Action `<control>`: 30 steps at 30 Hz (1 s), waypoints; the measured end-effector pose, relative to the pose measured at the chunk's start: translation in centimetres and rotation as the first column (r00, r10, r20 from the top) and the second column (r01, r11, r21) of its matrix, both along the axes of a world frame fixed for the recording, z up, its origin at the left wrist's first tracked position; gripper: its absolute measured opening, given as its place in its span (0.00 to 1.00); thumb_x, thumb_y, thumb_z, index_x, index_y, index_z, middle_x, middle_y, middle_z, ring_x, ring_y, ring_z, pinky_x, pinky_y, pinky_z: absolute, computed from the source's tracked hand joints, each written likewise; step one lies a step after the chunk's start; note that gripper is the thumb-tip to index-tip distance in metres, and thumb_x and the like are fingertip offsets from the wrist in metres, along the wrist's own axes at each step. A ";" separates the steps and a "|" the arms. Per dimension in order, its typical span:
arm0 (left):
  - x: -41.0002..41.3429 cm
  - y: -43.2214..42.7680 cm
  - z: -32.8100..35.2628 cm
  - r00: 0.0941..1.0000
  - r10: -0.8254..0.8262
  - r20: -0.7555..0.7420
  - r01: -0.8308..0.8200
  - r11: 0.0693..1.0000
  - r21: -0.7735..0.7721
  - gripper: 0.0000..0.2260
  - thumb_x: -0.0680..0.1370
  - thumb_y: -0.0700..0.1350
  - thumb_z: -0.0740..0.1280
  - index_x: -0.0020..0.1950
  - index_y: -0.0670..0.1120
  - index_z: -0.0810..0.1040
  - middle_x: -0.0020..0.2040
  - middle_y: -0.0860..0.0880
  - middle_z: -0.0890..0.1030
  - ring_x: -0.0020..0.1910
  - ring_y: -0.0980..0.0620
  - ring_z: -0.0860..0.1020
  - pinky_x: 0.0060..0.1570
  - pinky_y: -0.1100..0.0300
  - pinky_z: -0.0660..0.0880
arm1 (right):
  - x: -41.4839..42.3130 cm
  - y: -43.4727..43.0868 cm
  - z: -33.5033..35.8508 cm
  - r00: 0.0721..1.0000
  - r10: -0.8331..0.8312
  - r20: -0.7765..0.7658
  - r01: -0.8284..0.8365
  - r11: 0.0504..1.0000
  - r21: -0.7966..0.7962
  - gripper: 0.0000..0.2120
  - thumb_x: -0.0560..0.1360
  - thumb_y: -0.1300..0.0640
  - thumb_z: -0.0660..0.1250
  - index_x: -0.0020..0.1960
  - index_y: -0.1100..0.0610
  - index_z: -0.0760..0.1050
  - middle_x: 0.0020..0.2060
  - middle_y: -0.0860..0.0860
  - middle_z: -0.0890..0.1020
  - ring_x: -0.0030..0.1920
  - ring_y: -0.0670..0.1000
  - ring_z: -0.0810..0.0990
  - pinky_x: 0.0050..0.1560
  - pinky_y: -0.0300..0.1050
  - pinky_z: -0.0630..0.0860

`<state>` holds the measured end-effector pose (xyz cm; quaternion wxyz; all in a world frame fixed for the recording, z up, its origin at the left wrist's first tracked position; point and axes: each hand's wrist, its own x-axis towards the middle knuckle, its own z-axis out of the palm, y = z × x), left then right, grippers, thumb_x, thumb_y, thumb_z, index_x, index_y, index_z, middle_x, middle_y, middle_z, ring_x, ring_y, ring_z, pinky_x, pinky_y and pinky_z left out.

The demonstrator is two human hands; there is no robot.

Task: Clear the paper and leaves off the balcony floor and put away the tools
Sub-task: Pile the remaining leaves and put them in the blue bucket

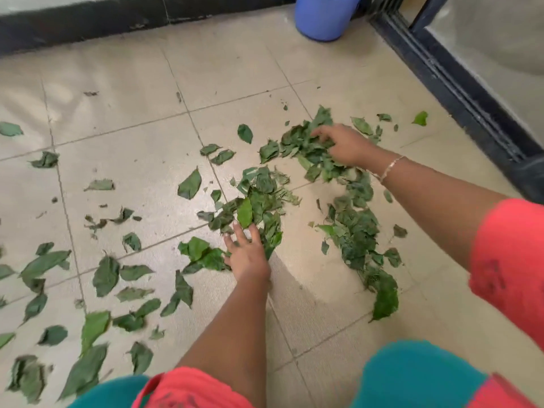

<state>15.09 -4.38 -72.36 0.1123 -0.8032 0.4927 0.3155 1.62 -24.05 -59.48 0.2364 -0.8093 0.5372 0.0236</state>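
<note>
Scattered leaves (44, 262) litter the tiled floor (123, 113) at left. At centre, the left hand (247, 254) lies flat, fingers straight, on the leaf heap (262, 198). Farther right, the right hand (344, 145) curls its fingers into that heap, clutching it.

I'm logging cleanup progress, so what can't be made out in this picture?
Head view:
- Blue container: top cut off by the upper edge.
- Right hand: fingertips buried in the leaf pile, grip unclear.
- Left hand: whatever lies under its palm is hidden by the hand itself.
- Bottom-left leaves: blurred.
</note>
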 end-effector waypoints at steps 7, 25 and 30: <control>-0.7 -1.2 1.2 0.999 -0.028 0.019 0.025 0.990 0.139 0.49 0.72 0.37 0.72 0.76 0.47 0.35 0.74 0.38 0.32 0.74 0.31 0.42 0.67 0.36 0.61 | -13.8 15.4 -2.7 0.955 0.194 -0.226 -0.071 0.885 0.460 0.17 0.72 0.68 0.58 0.52 0.52 0.78 0.49 0.48 0.80 0.50 0.49 0.78 0.55 0.48 0.75; 1.6 -11.0 7.2 0.743 0.158 -0.651 -0.403 0.881 -0.246 0.22 0.75 0.38 0.68 0.68 0.42 0.68 0.63 0.42 0.76 0.55 0.46 0.77 0.52 0.52 0.77 | -4.6 0.8 -7.2 0.945 -0.326 -0.027 0.326 0.945 -0.016 0.24 0.72 0.73 0.56 0.62 0.52 0.73 0.53 0.54 0.77 0.46 0.57 0.79 0.43 0.53 0.79; 7.4 -10.1 8.7 0.820 0.188 -0.541 -0.340 0.919 -0.197 0.16 0.75 0.39 0.69 0.63 0.42 0.73 0.57 0.40 0.79 0.53 0.42 0.78 0.49 0.50 0.74 | 1.5 11.2 -7.4 0.971 0.199 0.132 -0.238 0.832 0.501 0.19 0.75 0.69 0.58 0.57 0.52 0.78 0.51 0.50 0.79 0.48 0.53 0.79 0.46 0.46 0.76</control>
